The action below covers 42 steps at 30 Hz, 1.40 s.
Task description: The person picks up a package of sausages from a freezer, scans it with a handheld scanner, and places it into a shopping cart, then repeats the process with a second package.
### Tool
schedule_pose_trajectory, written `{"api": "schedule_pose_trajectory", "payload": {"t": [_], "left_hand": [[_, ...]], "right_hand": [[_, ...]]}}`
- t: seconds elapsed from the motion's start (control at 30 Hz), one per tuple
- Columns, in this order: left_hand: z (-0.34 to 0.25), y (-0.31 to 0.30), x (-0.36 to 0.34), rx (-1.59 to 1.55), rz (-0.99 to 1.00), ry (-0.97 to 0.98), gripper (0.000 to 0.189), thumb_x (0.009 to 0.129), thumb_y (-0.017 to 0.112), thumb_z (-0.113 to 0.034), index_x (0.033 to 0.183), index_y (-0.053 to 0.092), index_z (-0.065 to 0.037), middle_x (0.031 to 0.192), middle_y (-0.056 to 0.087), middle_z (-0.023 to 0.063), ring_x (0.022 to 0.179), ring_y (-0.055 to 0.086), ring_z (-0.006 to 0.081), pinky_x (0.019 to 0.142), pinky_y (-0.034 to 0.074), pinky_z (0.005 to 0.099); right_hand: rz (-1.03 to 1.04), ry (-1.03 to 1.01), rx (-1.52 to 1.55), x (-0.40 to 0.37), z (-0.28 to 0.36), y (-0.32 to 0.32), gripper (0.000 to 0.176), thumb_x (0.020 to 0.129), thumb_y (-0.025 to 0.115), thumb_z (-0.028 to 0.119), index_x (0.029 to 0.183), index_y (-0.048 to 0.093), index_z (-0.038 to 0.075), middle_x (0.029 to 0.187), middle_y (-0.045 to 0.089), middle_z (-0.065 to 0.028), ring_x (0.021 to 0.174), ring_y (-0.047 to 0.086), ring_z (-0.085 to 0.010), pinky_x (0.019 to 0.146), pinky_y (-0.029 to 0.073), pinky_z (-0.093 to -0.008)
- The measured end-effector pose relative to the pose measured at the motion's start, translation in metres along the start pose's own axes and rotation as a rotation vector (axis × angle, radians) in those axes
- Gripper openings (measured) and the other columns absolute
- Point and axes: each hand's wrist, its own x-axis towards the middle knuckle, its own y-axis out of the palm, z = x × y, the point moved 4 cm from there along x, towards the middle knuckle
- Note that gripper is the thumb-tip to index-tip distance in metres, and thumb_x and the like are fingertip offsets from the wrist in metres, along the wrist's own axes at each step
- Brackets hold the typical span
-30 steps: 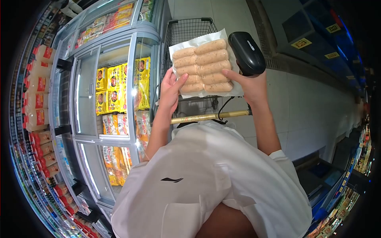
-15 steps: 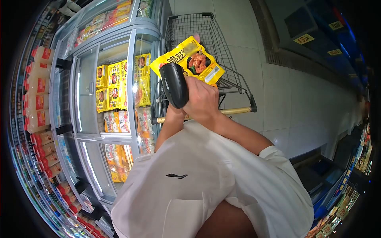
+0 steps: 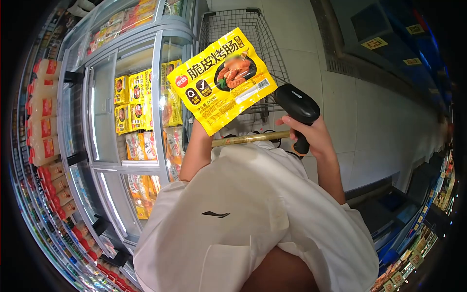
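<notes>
A yellow pack of grilled sausages [image 3: 221, 80] is held up, tilted, in front of me, its printed front and white barcode label facing up. My left forearm [image 3: 196, 153] leads up behind it; the pack hides the left hand that holds it. To the right, my right hand [image 3: 317, 137] is closed around the handle of a black barcode scanner [image 3: 297, 103]. The scanner's head is beside the pack's lower right corner, near the barcode.
A wire shopping cart [image 3: 265, 44] with a yellowish handle bar [image 3: 250, 138] stands ahead of me. At left, a glass-topped freezer [image 3: 163, 46] holds more yellow packs [image 3: 141, 95]. Several large bottles [image 3: 47, 121] line its far side. Dark crates with price tags [image 3: 373, 44] are at right.
My hands have drawn apart. The scanner has moved right, from over the pack to beside its barcode corner. The pack has come nearer and its whole front now shows.
</notes>
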Motion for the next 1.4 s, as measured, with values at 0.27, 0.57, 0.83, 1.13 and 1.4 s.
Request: {"api": "schedule_pose_trajectory", "payload": {"t": [0.27, 0.57, 0.83, 1.13, 1.4], "left_hand": [[0.014, 0.003, 0.024, -0.098, 0.003, -0.177, 0.052, 0.101, 0.046, -0.047, 0.132, 0.053, -0.006, 0.118, 0.064, 0.0095, 0.1, 0.065, 0.0204, 0.09, 0.053, 0.0353], [0.03, 0.01, 0.03, -0.227, -0.066, -0.34, 0.053, 0.1, 0.045, -0.048, 0.132, 0.053, -0.006, 0.118, 0.065, 0.0107, 0.101, 0.065, 0.0216, 0.09, 0.053, 0.0366], [0.03, 0.028, 0.004, -0.336, -0.297, -0.337, 0.055, 0.1, 0.044, -0.05, 0.132, 0.054, -0.006, 0.117, 0.065, 0.0117, 0.101, 0.066, 0.0226, 0.09, 0.053, 0.0378], [-0.002, -0.019, -0.078, -0.563, -0.663, -0.221, 0.056, 0.1, 0.043, -0.051, 0.132, 0.054, -0.006, 0.116, 0.066, 0.0129, 0.101, 0.066, 0.0238, 0.09, 0.053, 0.0391], [0.0, -0.069, -0.102, -0.673, -0.48, -0.46, 0.047, 0.094, 0.063, -0.029, 0.133, 0.051, -0.005, 0.121, 0.065, 0.014, 0.108, 0.065, 0.0253, 0.093, 0.053, 0.0415]], "right_hand": [[0.068, 0.065, -0.069, -0.002, -0.004, -0.003, 0.04, 0.084, 0.074, 0.007, 0.12, 0.058, 0.0, 0.086, 0.069, -0.0102, 0.053, 0.053, -0.0072, 0.046, 0.043, -0.0217], [0.081, 0.028, 0.0, 0.004, -0.001, -0.014, 0.036, 0.082, 0.075, 0.006, 0.113, 0.06, -0.002, 0.083, 0.068, -0.0079, 0.058, 0.056, -0.0087, 0.05, 0.044, -0.023], [-0.154, -0.109, 0.028, 0.054, -0.01, -0.047, 0.053, 0.073, 0.083, -0.001, 0.121, 0.06, -0.002, 0.108, 0.067, -0.0101, 0.091, 0.066, -0.0144, 0.082, 0.054, -0.0286], [0.031, 0.064, 0.177, 0.071, -0.035, -0.001, 0.054, 0.075, 0.076, -0.011, 0.122, 0.056, 0.003, 0.101, 0.058, -0.0029, 0.085, 0.06, -0.014, 0.073, 0.051, -0.0274], [-0.101, -0.021, 0.065, 0.09, -0.035, 0.046, 0.065, 0.073, 0.076, -0.014, 0.131, 0.051, 0.003, 0.106, 0.057, -0.0044, 0.099, 0.059, -0.0163, 0.085, 0.051, -0.03]]}}
